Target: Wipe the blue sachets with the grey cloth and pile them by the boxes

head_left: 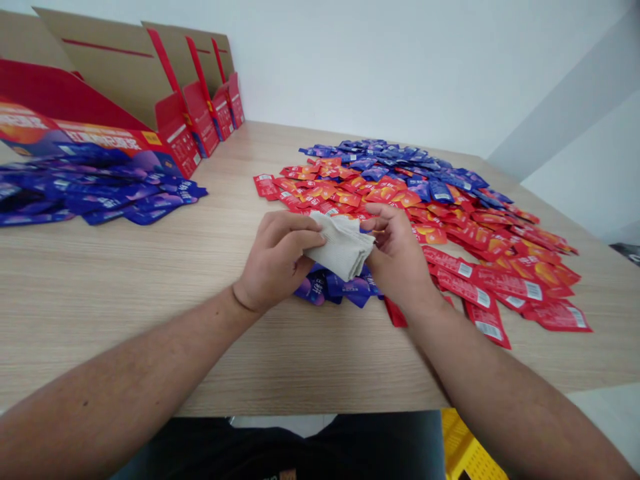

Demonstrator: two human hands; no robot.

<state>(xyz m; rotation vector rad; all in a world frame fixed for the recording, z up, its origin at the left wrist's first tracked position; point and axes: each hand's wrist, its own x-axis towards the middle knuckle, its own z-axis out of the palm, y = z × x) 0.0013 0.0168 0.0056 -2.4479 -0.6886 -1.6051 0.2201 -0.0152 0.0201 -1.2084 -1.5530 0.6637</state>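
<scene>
One off-white folded bundle [338,246]; thin layers, uneven edges.

From my remote feed, white Chinese-looking characters [103,139] cross the open red-and-brown cardboard box [103,127], seemingly too blurred to read. Flat dark-blue plastic sachets [345,287] bear illegible white lettering; glossy red-and-orange plastic sachets [457,285] carry white barcode patches [483,297].

The place looked like a packing room, judging by the open boxes [110,67], the piles of red sachets [505,280] and blue sachets [390,155] on a bench [300,373], the plain wall [375,67] and a yellow crate [460,440].
</scene>
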